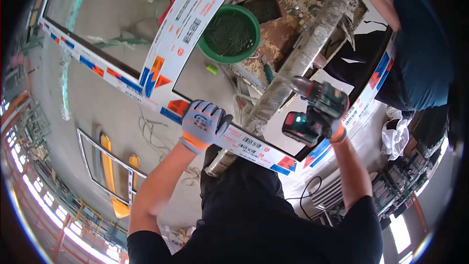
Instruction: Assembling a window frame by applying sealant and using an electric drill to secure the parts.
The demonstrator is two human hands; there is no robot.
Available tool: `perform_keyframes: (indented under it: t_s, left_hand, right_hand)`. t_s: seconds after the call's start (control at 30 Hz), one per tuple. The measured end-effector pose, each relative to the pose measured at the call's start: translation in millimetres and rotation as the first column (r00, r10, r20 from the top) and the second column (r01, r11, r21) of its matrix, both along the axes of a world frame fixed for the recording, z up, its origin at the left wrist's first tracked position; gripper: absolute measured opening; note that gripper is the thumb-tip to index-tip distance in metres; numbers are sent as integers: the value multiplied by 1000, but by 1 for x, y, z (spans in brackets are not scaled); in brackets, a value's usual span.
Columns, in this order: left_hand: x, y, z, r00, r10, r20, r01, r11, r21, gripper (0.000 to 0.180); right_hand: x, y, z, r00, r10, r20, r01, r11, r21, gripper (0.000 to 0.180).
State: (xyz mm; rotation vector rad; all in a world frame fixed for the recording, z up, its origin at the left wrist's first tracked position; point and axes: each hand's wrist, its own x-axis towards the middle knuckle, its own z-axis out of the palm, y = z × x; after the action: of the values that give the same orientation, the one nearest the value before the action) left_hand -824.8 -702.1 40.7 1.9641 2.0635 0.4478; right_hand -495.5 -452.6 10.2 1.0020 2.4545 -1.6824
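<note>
A large window frame (pixel 246 143), covered in white film with blue and red print, lies across my front. My left hand (pixel 199 123), in a grey and orange glove, has its fingers curled over the near rail of that frame. My right hand (pixel 336 126), gloved too, is wrapped round the grip of a dark green cordless drill (pixel 326 99). The drill's chuck points left, over a film-wrapped bar (pixel 293 71) that runs under the frame. Whether a bit touches anything, I cannot tell. Beyond my left hand stands a green bowl (pixel 225 60) full of screws or nails.
At the upper right another person's arm (pixel 378 2) reaches in beside dark blue clothing (pixel 421 44). A littered worktop (pixel 278 34) lies under the frame. A smaller frame (pixel 93 161) and yellow bars (pixel 108 166) are on the floor at left. Plastic wrapping (pixel 394 137) lies at right.
</note>
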Motion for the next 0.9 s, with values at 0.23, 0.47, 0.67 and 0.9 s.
perform_keyframes:
  t_s: [0.23, 0.47, 0.67, 0.9]
  left_hand:
    - [-30, 168, -58, 974, 82, -213, -143, 946, -290, 26]
    - [-50, 324, -200, 923, -80, -377, -82, 915, -396, 34]
    - [-21, 364, -230, 915, 58, -398, -222, 899, -379, 24]
    - [-35, 357, -244, 916, 293, -274, -366, 890, -273, 23]
  right_hand:
    - [-11, -77, 63, 495, -869, 4, 644, 363, -674, 15]
    - [-4, -119, 52, 224, -970, -89, 633, 215, -744, 46]
    - [19, -123, 33, 116, -991, -63, 528, 115, -842, 60]
    - [12, -119, 38, 92, -988, -121, 637, 151, -756, 52]
